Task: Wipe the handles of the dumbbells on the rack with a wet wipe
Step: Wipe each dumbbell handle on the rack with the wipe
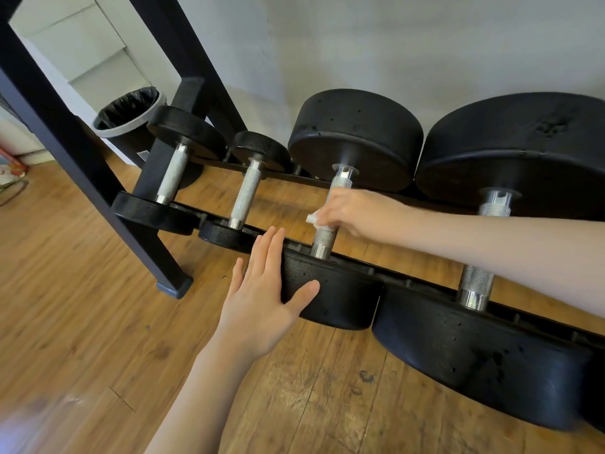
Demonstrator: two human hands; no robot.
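Gripping the wet wipe (312,219) around the third dumbbell's handle (330,217), the right hand (355,211) sits mid-shaft. That handle's long axis runs from near end to wall, pointing away and slightly right. The left hand (265,283), fingers straight, presses the near weight (330,293). The next handle (484,247), apparently unwiped, lies rightward, nearer the right hand.

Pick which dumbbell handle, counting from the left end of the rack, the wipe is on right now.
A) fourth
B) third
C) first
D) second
B: the right hand grips the white wet wipe around the third dumbbell handle, while the left hand rests on that dumbbell's near weight.
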